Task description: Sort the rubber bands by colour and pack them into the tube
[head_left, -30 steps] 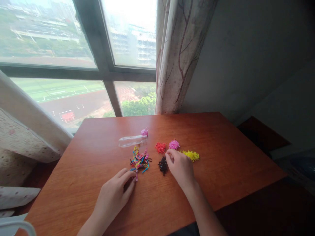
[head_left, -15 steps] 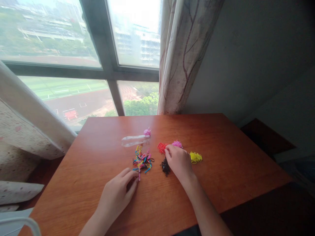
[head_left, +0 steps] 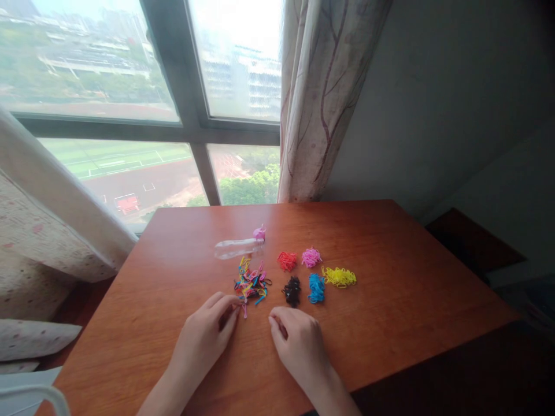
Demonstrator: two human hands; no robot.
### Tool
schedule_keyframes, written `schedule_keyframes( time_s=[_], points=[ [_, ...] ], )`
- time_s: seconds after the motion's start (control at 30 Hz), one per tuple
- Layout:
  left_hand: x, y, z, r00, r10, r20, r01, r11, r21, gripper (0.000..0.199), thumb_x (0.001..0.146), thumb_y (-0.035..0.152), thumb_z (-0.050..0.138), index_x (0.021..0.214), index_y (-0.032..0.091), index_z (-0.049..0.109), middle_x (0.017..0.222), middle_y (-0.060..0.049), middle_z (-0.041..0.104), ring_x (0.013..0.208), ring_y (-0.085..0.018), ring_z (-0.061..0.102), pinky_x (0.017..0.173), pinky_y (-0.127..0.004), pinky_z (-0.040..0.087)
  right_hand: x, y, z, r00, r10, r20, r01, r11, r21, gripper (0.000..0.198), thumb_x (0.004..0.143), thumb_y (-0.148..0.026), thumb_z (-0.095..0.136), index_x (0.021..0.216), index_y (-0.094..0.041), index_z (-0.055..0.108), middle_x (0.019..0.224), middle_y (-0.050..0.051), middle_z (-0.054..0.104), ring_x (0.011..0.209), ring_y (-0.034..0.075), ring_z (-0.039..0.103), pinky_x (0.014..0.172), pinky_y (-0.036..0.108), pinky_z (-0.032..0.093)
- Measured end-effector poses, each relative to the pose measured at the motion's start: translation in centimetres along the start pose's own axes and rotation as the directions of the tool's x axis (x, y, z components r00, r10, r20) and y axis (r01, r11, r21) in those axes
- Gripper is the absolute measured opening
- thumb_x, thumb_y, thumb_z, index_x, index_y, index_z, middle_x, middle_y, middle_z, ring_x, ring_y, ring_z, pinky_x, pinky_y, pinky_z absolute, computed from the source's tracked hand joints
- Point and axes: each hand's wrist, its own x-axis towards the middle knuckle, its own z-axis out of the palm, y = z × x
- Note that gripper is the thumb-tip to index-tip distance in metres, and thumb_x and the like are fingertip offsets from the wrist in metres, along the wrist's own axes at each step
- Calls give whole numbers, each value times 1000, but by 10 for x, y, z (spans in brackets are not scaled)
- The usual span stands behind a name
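Observation:
My left hand (head_left: 208,332) rests on the table at the near left edge of a mixed heap of small coloured rubber bands (head_left: 251,284). Its thumb and forefinger are drawn together beside a pink rubber band (head_left: 245,310); whether they grip anything is hidden. Just in front of the black rubber bands (head_left: 292,291), my right hand (head_left: 301,338) is closed in a pinch, and anything in it is too small to make out. Sorted by colour, the other piles are red rubber bands (head_left: 287,261), pink rubber bands (head_left: 311,257), blue rubber bands (head_left: 317,288) and yellow rubber bands (head_left: 340,277).
Behind the mixed heap lies a clear plastic container (head_left: 236,248) with a pink top (head_left: 259,233). The wooden table (head_left: 182,254) stands against a window, with curtains (head_left: 321,104) on either side. A white curved object (head_left: 47,394) is at the lower left.
My right hand has come back toward me and left from over the sorted piles, uncovering the blue rubber bands. My left hand has shifted slightly left, its fingertips now apart from the pink band.

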Motion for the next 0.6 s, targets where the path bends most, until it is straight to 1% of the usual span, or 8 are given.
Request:
schedule_keyframes(
  time_s=[0.13, 0.4, 0.6],
  points=[
    [-1, -1, -2, 999, -43, -22, 43, 998, 36, 18, 91, 31, 49, 90, 24, 66, 81, 0, 67, 69, -14, 65, 63, -22, 49, -2, 3, 3, 1000, -11, 18, 11, 1000, -2, 16, 88, -13, 52, 77, -22, 59, 69, -3, 65, 62, 12, 59, 59, 25, 30],
    [2, 3, -4, 995, -95, 35, 92, 993, 77, 19, 90, 35, 50, 90, 25, 66, 85, 0, 69, 70, -15, 67, 63, -23, 49, -5, 3, 3, 999, 10, 47, -11, 1000, 17, 16, 89, -13, 51, 79, -22, 59, 72, -2, 65, 66, 13, 59, 62, 26, 30],
    [6, 3, -3, 996, -85, 42, 80, 992, 101, 19, 91, 34, 49, 95, 27, 66, 93, 0, 71, 75, -16, 68, 66, -23, 50, -3, 3, 2, 999, -1, 35, 1, 1000, -5, 16, 88, -12, 52, 78, -22, 59, 71, -2, 66, 65, 13, 60, 62, 24, 33]
  ],
)
